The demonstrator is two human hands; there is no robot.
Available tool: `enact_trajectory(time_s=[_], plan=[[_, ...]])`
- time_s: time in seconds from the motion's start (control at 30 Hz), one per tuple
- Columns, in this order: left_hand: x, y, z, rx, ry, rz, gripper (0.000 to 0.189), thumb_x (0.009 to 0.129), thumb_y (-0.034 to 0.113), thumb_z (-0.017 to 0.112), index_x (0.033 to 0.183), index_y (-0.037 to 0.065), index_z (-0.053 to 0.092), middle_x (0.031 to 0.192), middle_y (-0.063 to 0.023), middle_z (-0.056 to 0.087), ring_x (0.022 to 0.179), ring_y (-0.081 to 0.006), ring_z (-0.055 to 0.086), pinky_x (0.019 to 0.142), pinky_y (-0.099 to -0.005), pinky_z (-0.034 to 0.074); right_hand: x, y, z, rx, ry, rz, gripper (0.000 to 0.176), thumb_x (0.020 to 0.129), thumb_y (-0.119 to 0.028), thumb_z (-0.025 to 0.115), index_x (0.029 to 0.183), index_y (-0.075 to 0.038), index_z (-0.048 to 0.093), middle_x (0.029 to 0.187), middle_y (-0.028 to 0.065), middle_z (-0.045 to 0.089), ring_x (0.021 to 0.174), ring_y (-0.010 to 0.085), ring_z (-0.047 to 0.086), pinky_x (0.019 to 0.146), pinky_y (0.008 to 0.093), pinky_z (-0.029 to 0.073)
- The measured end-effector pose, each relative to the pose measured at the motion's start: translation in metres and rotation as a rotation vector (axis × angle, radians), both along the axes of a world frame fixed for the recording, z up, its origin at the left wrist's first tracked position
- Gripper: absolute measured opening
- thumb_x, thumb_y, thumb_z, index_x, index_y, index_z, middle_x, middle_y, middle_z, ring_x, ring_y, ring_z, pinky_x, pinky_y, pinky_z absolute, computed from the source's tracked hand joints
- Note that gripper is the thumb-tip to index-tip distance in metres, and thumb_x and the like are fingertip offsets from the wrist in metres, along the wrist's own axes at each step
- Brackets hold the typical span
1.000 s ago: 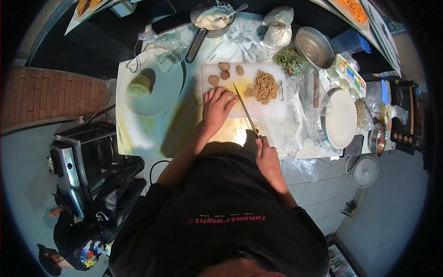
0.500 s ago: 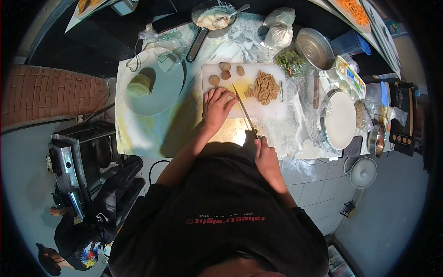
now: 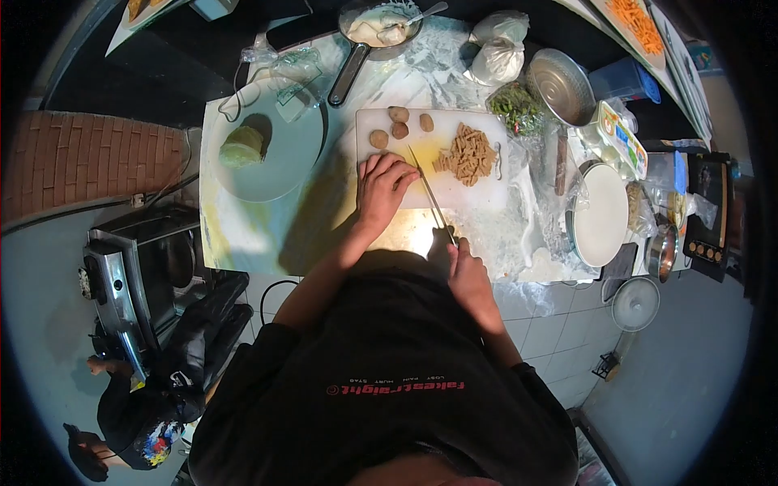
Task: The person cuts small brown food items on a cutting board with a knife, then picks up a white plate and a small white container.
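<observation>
My right hand (image 3: 470,279) is closed round the handle of a kitchen knife (image 3: 431,194), its long blade pointing away from me over a white cutting board (image 3: 482,197). Beside the blade, on the board's left part, my left hand (image 3: 384,188) is closed with curled fingers; whatever lies under them is hidden. Several brown, roundish pieces, perhaps meatballs (image 3: 378,138), sit at the board's far left. To the right of the blade lies a heap of brown cut strips (image 3: 472,158).
Left of the board, a large pale plate (image 3: 279,174) holds a piece of cabbage (image 3: 241,147). A pan (image 3: 350,74) stands behind, with a metal bowl (image 3: 559,85), bagged greens (image 3: 516,111) and a white plate (image 3: 601,215) to the right. Another person (image 3: 142,413) is at lower left.
The view has shifted slightly. Both hands and the knife keep almost the same place on the board, and the strips and round pieces look unchanged.
</observation>
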State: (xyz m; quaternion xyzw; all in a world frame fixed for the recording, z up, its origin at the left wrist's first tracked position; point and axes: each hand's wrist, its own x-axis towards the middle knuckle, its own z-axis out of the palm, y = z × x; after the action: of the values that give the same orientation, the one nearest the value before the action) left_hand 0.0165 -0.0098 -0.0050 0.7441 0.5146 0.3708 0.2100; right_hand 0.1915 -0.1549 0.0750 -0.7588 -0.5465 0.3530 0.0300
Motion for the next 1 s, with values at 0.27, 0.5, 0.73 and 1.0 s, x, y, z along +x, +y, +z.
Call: enact_trajectory(time_s=[0.27, 0.5, 0.73, 1.0], plan=[[0.0, 0.001, -0.001, 0.002, -0.007, 0.003, 0.011, 0.083, 0.022, 0.08, 0.089, 0.013, 0.077, 0.096, 0.0012, 0.067, 0.096, -0.022, 0.059, 0.088, -0.0375, 0.039, 0.009, 0.012, 0.002, -0.036, 0.101, -0.006, 0.038, 0.111, -0.033, 0.04, 0.114, 0.003, 0.052, 0.086, 0.0364, 0.067, 0.086, 0.0573, 0.064, 0.071, 0.0639, 0.051], [0.001, 0.002, 0.002, 0.032, 0.011, -0.003, 0.013, 0.084, 0.023, 0.079, 0.09, 0.013, 0.075, 0.094, 0.0, 0.066, 0.095, -0.0235, 0.058, 0.088, -0.0386, 0.04, 0.028, 0.005, -0.038, 0.164, 0.338, -0.011, 0.042, 0.112, -0.033, 0.04, 0.114, 0.005, 0.055, 0.093, 0.036, 0.067, 0.092, 0.0558, 0.064, 0.074, 0.0605, 0.052], [0.0, 0.0, 0.001, 0.038, 0.038, -0.016, 0.015, 0.085, 0.025, 0.078, 0.093, 0.013, 0.072, 0.097, -0.0011, 0.064, 0.097, -0.0248, 0.058, 0.088, -0.0397, 0.04, 0.003, -0.003, -0.02, 0.104, 0.005, 0.01, 0.036, 0.11, -0.035, 0.043, 0.114, 0.0, 0.05, 0.079, 0.0311, 0.068, 0.075, 0.0528, 0.067, 0.064, 0.0615, 0.053], [-0.002, -0.001, 0.0, 0.053, 0.04, -0.015, 0.014, 0.086, 0.024, 0.077, 0.093, 0.013, 0.071, 0.098, -0.0015, 0.065, 0.097, -0.025, 0.058, 0.089, -0.0393, 0.039, 0.01, -0.012, -0.003, 0.082, -0.064, -0.018, 0.035, 0.11, -0.035, 0.043, 0.112, -0.001, 0.051, 0.073, 0.0329, 0.065, 0.074, 0.0554, 0.065, 0.062, 0.0627, 0.052]])
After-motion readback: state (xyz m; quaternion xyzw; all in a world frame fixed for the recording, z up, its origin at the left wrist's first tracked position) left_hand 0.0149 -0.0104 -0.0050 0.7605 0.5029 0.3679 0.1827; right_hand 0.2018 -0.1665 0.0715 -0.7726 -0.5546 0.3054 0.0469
